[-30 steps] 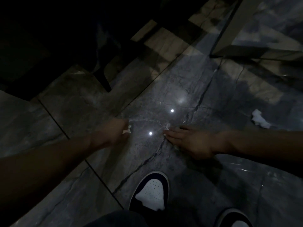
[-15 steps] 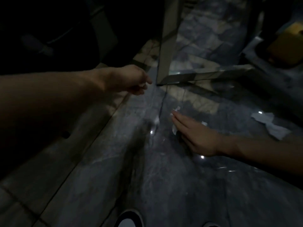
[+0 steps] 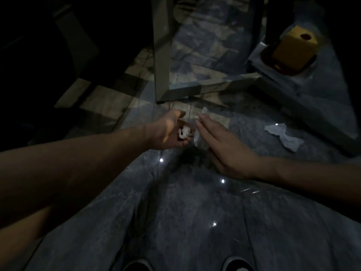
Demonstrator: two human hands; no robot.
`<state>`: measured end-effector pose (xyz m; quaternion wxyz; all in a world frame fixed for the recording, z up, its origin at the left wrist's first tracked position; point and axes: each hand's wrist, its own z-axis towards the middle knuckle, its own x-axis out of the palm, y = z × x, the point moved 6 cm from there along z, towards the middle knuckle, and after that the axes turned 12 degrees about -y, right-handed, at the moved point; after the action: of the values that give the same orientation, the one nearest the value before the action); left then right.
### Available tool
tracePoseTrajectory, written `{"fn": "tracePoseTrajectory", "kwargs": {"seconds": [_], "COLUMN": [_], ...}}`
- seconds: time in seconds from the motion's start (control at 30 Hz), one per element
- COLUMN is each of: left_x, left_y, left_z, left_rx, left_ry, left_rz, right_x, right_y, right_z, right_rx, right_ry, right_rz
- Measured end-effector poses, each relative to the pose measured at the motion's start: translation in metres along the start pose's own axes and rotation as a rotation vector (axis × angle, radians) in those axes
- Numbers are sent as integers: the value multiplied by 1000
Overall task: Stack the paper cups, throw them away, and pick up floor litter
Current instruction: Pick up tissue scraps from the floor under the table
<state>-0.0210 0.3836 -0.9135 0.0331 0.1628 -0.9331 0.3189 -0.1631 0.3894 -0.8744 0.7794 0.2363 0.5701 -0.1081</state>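
The room is dim. My left hand [image 3: 172, 132] hovers over the glossy dark marble floor [image 3: 185, 222], palm turned up and cupped around a small crumpled white paper scrap [image 3: 184, 132]. Right beside it, my right hand [image 3: 224, 147] is stretched out flat, fingers straight. White paper bits [image 3: 202, 112] show at its fingertips and a strip [image 3: 196, 136] shows under its fingers; whether they are pinched is hard to tell. A larger crumpled white tissue [image 3: 283, 135] lies on the floor to the right of my right hand. No paper cups are in view.
A pale metal frame leg and base bar [image 3: 162, 61] stand just beyond my hands. A yellow box-shaped object [image 3: 293, 47] sits at the upper right. Dark furniture fills the upper left. My two shoe tips [image 3: 237, 266] show at the bottom edge.
My left hand has come down from the upper left to beside my right hand and turned palm up, showing the scrap. The view has tilted, and the floor tissue now sits nearer the middle right.
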Motion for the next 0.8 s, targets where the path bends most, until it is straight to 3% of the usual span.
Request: {"fn": "tracePoseTrajectory", "kwargs": {"seconds": [0.1, 0.23, 0.5, 0.6, 0.8], "left_x": [20, 18, 9, 4, -3], "left_y": [6, 17, 35, 32, 22], "left_z": [-8, -9, 6, 12, 15], "left_rx": [-40, 6, 140, 176, 241], "left_ry": [148, 89, -29, -125, -110], "left_rz": [-6, 192, 329, 257, 281], "right_x": [18, 29, 30, 31, 31], "right_y": [7, 8, -6, -29, -76], "right_z": [2, -6, -31, -44, -61], "right_rx": [-47, -91, -214, -164, -2], "right_ry": [93, 172, 257, 321, 425], "right_rz": [-28, -87, -138, -150, -244]}}
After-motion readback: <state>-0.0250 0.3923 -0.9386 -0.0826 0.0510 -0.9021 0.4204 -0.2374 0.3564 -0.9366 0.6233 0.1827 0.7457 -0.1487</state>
